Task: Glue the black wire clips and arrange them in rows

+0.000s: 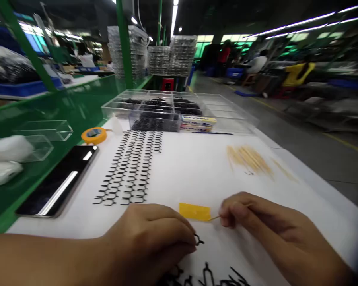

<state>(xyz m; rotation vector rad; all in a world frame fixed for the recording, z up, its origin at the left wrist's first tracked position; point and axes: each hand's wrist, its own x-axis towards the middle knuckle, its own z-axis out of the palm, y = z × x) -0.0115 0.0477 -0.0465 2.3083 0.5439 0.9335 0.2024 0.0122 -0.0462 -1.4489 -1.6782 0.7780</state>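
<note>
My left hand is closed in a pinch on a small black forked plastic piece, whose prongs stick out past the fingertips. My right hand is closed around a thin wooden toothpick. The toothpick's tip meets the lower right corner of a yellow tape strip lying on the white tabletop. Below both hands, several loose black forked pieces are scattered at the bottom edge. Left of centre, more such pieces lie in neat columns.
A pile of toothpicks lies at the right. On the left are a black phone and a yellow tape roll. Clear divided trays with black parts stand at the back, beside small boxes. People sit farther off.
</note>
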